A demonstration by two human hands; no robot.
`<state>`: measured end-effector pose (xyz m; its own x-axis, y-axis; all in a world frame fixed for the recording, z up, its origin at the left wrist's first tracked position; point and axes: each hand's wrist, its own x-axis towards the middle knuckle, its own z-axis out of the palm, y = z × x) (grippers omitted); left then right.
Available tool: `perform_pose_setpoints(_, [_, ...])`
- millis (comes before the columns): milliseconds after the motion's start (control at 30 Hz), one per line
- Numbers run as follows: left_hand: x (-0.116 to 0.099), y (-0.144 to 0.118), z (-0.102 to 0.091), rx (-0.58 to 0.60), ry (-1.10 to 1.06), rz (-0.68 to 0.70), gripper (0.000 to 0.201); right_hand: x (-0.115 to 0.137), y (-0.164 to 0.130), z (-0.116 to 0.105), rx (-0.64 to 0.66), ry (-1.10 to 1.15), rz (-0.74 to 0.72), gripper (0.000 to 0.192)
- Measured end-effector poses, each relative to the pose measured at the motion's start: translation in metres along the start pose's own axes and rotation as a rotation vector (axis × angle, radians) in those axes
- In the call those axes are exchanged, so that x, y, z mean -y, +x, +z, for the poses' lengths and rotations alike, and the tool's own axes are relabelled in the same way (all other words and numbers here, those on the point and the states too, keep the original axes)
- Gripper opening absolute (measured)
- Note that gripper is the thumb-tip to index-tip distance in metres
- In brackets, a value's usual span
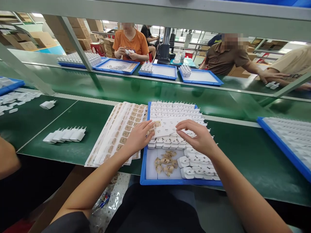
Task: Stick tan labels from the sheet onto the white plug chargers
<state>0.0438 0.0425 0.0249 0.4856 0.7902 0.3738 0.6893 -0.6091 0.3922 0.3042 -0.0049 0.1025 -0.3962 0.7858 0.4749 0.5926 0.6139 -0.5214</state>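
left hand point(138, 137): fingers curled, thumb and fingertips pinching the left edge of a white label sheet point(163, 127) with one tan sticker at its corner.
right hand point(198, 137): fingers bent down, tips on the right edge of the same sheet; whether it truly pinches it, cannot tell.
sheet position: held flat just above the rows of white plastic plug chargers point(175, 111) in the blue rectangular tray point(143, 168), roughly mid-tray.
tray contents: chargers standing prongs-up in rows at the far end, more lying loose at the near right; a small heap of peeled tan stickers point(166, 161) on the bare white floor near left.
left of tray: fanned stack of white sticker sheets with tan labels point(118, 132), touching the tray's left wall, left wrist over it.
further left: row of five white chargers point(65, 134) on the green conveyor belt point(92, 87); single charger point(48, 104) beyond it.
right: second blue tray of chargers point(289, 139), well apart.
far side: person in an orange shirt point(131, 42) and person in a brown shirt point(225, 58) at their own blue trays.
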Motion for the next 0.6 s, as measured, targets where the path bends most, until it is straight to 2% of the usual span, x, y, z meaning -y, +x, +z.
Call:
perform_pose_setpoints(67, [-0.021, -0.005, 0.001, -0.063, 0.014, 0.114, 0.041, 0.012, -0.021, -0.015, -0.107, 0.014, 0.082, 0.006])
perform_pose_setpoints(100, [-0.034, -0.008, 0.003, -0.037, -0.006, 0.219, 0.042, 0.018, -0.032, -0.019, -0.146, 0.012, 0.130, 0.006])
perform_pose_setpoints(200, [-0.071, -0.011, 0.015, 0.191, -0.090, 0.576, 0.046, 0.030, -0.062, -0.026, -0.260, 0.037, 0.246, 0.006])
perform_pose_setpoints(267, [-0.088, -0.009, 0.026, 0.315, -0.099, 0.710, 0.047, 0.034, -0.080, -0.026, -0.329, 0.064, 0.281, 0.008])
perform_pose_setpoints(400, [-0.098, -0.004, 0.046, 0.410, -0.060, 0.791, 0.045, 0.035, -0.105, -0.022, -0.394, 0.111, 0.321, 0.011])
perform_pose_setpoints(533, [-0.096, -0.004, 0.060, 0.400, 0.016, 0.771, 0.048, 0.032, -0.120, -0.012, -0.423, 0.159, 0.368, 0.010])
perform_pose_setpoints(600, [-0.093, -0.005, 0.061, 0.384, 0.020, 0.750, 0.048, 0.031, -0.125, -0.006, -0.452, 0.193, 0.379, 0.008])
